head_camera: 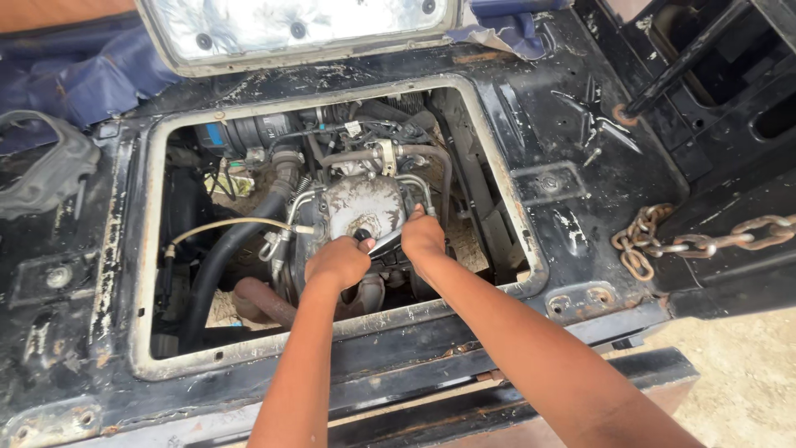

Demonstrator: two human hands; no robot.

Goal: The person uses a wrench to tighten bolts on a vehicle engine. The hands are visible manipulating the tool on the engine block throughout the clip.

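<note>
Both my arms reach down into a rectangular opening (pixel 145 249) in a black, worn vehicle floor, where an engine sits. My left hand (pixel 336 261) is closed around a metal tool (pixel 383 241) with a dark handle end. My right hand (pixel 421 235) grips the same shiny tool just to the right, fingers against a silver heat-stained engine cover (pixel 365 203). The tool's tip is hidden between the hands. Hoses and pipes (pixel 419 153) run above the cover.
A thick black hose (pixel 224 257) and a thin pale tube (pixel 224 224) cross the left of the bay. A rusty chain (pixel 663 242) lies on the floor at right. A blue cloth (pixel 91 75), a grey plastic part (pixel 50 166) and a raised pale panel (pixel 298 25) lie behind.
</note>
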